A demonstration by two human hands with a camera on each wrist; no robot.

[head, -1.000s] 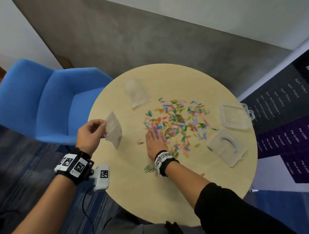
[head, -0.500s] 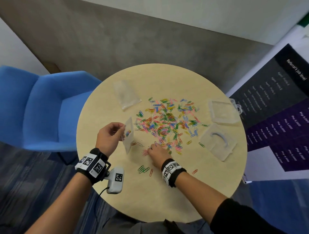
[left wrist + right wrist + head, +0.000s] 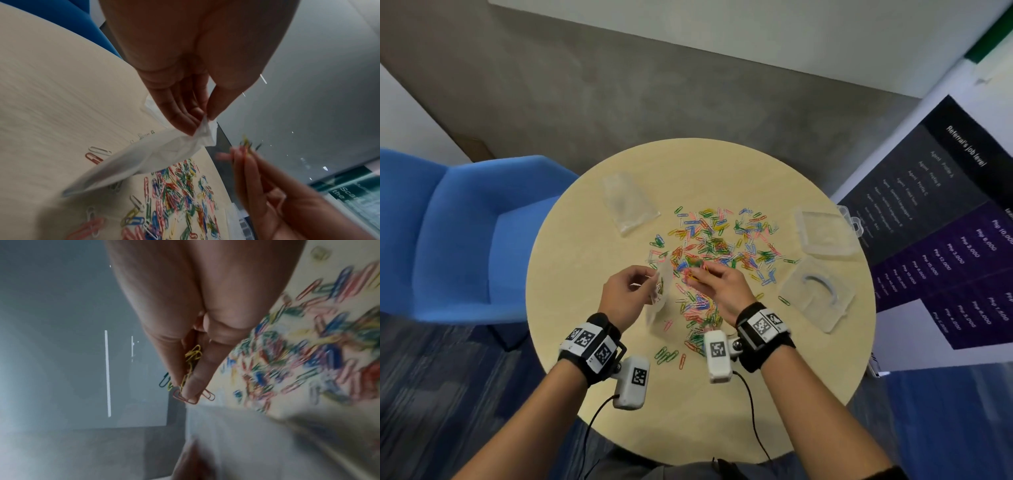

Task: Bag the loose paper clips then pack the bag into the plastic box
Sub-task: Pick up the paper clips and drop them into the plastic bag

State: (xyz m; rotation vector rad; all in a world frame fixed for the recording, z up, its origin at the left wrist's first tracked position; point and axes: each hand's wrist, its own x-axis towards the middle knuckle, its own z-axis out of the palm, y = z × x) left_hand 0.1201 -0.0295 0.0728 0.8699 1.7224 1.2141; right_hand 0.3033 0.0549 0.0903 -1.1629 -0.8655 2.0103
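Left hand (image 3: 624, 297) pinches the clear bag (image 3: 661, 295) by its rim. Right hand (image 3: 717, 285) fingers (image 3: 195, 382) grip several paper clips (image 3: 190, 363) above the desk (image 3: 722, 411).

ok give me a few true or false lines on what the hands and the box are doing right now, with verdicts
1. The left hand pinches the small clear bag. True.
2. The right hand lies flat and empty. False: it pinches a few paper clips.
3. The plastic box already holds the bag. False: the bag is in the left hand.
4. Most clips lie loose on the round table. True.
5. A second bag lies on the table. True.
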